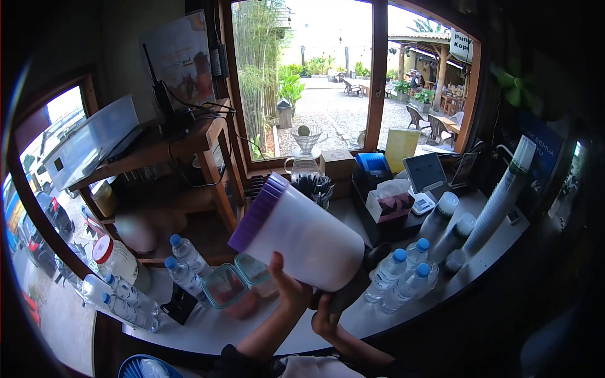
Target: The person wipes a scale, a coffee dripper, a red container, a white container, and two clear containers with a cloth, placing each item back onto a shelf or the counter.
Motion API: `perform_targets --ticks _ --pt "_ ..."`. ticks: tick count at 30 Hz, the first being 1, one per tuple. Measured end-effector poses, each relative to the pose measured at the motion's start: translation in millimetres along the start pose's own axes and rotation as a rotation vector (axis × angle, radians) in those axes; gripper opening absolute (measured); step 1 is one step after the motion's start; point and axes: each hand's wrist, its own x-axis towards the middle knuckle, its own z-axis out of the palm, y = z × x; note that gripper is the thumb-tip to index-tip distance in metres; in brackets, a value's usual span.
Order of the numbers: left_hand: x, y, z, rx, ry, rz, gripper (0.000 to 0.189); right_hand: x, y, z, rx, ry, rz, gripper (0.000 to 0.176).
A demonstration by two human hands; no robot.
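A large whitish plastic jar (pixel 309 236) with a purple ribbed lid (pixel 257 211) is held up tilted above the counter, its lid toward the upper left. My left hand (pixel 290 290) grips its lower side, thumb up along the wall; the other fingers are hidden behind it. Below the jar's base, my right hand (pixel 326 318) is closed on a dark cloth (pixel 350 291), which lies against the bottom of the jar. Beneath and left of the jar stand clear containers with green rims (pixel 225 286).
Water bottles (pixel 386 275) stand at right, others (pixel 183 274) at left. Stacked plastic cups (pixel 504 195), a tissue box (pixel 391 201) and a tablet (pixel 425 172) are farther right. A glass dripper (pixel 307 140) stands by the window. A red-lidded jar (pixel 113 255) is at left.
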Motion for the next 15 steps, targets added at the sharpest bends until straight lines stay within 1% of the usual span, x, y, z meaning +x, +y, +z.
perform_targets --ticks 1,2,3,4,5,6,7,9,11,14,15 --pt "-1 7 7 0.023 -0.021 -0.021 0.086 -10 9 1 -0.066 -0.055 -0.145 0.048" --pt "-2 13 11 0.045 -0.043 -0.042 0.087 -15 17 0 -0.094 -0.076 -0.246 0.052" --pt "-2 15 12 0.066 -0.066 -0.062 0.089 -16 23 -2 -0.081 -0.064 -0.237 0.056" --pt "-4 14 10 0.105 -0.08 -0.045 0.091 -19 32 -4 -0.052 -0.021 -0.169 0.06" --pt "-6 11 6 0.145 -0.094 -0.027 0.093 -24 42 -7 0.04 0.071 0.008 0.064" --pt "-8 9 2 0.185 -0.111 -0.007 0.095 -31 54 -10 0.235 0.216 0.269 0.068" --pt "-8 7 -1 0.159 -0.124 0.02 0.095 -13 37 -8 0.39 0.341 0.454 0.072" --pt "-7 2 -10 0.107 -0.148 0.077 0.095 26 -24 4 0.408 0.367 0.633 0.068" --pt "-5 -1 -22 0.077 -0.205 0.114 0.095 43 -44 3 0.444 0.301 0.646 0.067" --pt "-4 -3 -33 0.051 -0.262 0.153 0.094 68 -44 -8 0.573 0.233 0.616 0.069" --pt "-5 -3 -33 0.051 -0.268 0.157 0.094 72 -31 -13 0.767 0.157 0.564 0.067"
